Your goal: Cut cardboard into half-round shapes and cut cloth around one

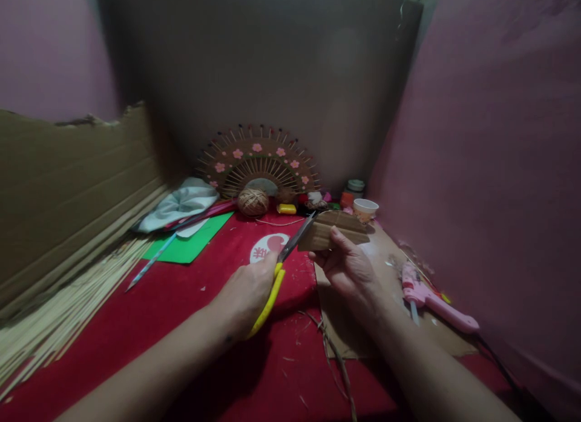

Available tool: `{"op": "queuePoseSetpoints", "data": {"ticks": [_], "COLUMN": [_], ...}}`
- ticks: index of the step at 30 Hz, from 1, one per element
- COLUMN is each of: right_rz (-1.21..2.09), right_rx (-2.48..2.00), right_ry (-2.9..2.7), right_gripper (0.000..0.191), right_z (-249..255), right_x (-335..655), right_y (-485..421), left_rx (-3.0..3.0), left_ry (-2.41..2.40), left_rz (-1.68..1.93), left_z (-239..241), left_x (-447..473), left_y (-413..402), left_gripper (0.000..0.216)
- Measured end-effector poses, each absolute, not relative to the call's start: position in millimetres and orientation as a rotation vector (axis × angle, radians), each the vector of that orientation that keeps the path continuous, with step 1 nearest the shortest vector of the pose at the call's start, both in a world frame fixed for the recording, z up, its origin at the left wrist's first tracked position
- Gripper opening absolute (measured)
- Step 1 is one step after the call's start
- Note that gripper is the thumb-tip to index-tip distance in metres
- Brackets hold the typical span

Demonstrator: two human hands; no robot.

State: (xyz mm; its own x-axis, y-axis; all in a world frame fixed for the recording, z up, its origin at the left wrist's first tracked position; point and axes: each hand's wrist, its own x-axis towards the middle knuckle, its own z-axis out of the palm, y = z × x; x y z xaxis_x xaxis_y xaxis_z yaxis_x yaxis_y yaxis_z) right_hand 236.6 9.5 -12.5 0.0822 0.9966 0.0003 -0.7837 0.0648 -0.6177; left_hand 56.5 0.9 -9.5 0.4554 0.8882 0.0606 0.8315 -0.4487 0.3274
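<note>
My left hand (249,292) is closed round the yellow handles of a pair of scissors (294,240), whose dark blades point up and to the right. The blade tips meet the left edge of a brown piece of cardboard (333,228) with a curved top. Gripping that cardboard from below is my right hand (349,267), thumb on its near face. Both hands are raised above a red cloth (200,325). Whether the blades are cutting into the cardboard or only touching it, I cannot tell.
A pink glue gun (438,304) lies on a cardboard sheet (345,331) at right. Thin sticks (82,301), a green sheet (195,246) and a pencil (149,263) lie left. Behind stand a twine ball (253,201), a decorated fan (258,152) and a white cup (365,209).
</note>
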Motion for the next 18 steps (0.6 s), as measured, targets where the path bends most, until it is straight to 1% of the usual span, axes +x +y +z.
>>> {"op": "queuePoseSetpoints", "data": {"ticks": [4, 10, 18], "right_rz": [1.413, 1.442, 1.438], "right_rx": [-0.545, -0.545, -0.556], "right_ry": [-0.473, -0.53, -0.519], "right_gripper": [0.024, 0.022, 0.025], "right_z": [-12.6, -15.7, -15.1], "right_x": [237.4, 241.0, 241.3], "right_y": [9.8, 12.3, 12.3], "left_rx": [2.528, 2.57, 2.549], "left_ry": [1.485, 1.437, 1.534], "left_rz": [0.319, 0.369, 0.229], "left_z": [-13.6, -11.9, -8.5], "left_x": [53.3, 50.1, 50.6], "left_y": [4.8, 3.9, 5.7], "left_gripper": [0.026, 0.028, 0.036]}}
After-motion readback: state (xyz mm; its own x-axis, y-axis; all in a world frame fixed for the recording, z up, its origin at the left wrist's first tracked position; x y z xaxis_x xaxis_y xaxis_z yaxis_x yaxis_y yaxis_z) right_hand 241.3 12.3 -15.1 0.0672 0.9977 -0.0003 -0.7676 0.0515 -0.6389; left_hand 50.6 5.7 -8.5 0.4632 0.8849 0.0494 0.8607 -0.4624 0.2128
